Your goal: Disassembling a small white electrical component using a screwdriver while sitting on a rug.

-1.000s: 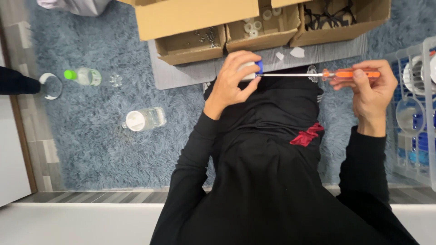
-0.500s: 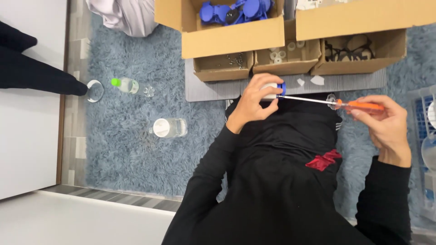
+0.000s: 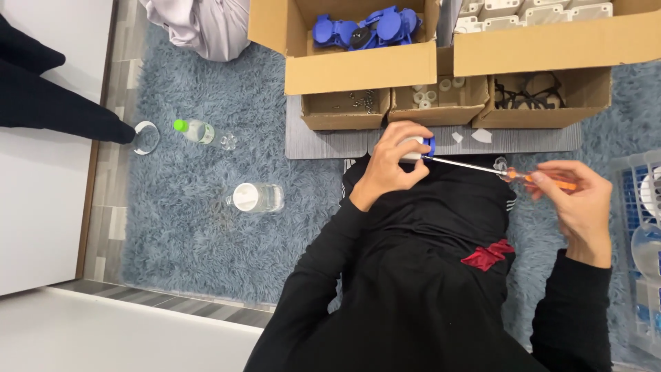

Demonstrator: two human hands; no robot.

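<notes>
My left hand is closed around a small white and blue plastic part, held above my lap. My right hand grips the orange handle of a screwdriver. Its thin metal shaft runs left and its tip meets the part. Both arms are in black sleeves. Most of the part is hidden by my fingers.
Cardboard boxes sit ahead: one with blue parts, one with white parts, and small trays of screws, rings and black pieces. Two plastic bottles lie on the grey-blue rug. A white crate stands at right.
The view has tilted forward, bringing the boxes further into the frame. My hands keep the part and screwdriver together, and the right hand has shifted slightly on the handle.
</notes>
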